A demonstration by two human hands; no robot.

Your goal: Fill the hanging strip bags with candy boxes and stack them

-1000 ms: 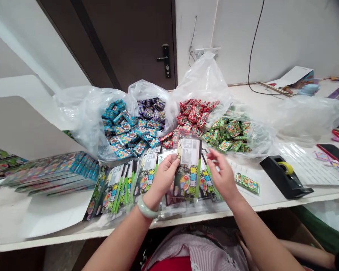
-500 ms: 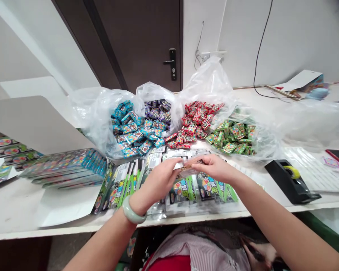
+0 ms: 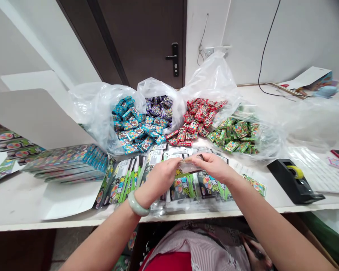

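Right hand (image 3: 214, 166) now meets left hand (image 3: 161, 178) at pouch (image 3: 188, 168), both pinching its edge; I see more pouches (image 3: 183, 188) laid near, loose packets (image 3: 197, 116) remaining far.

White wall (image 3: 248, 30) adjoins dark door (image 3: 147, 34); floor (image 3: 69, 242) seems tiled.

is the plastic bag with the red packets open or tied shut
Open: the plastic bag gapes, and red packets spill onto the white table.
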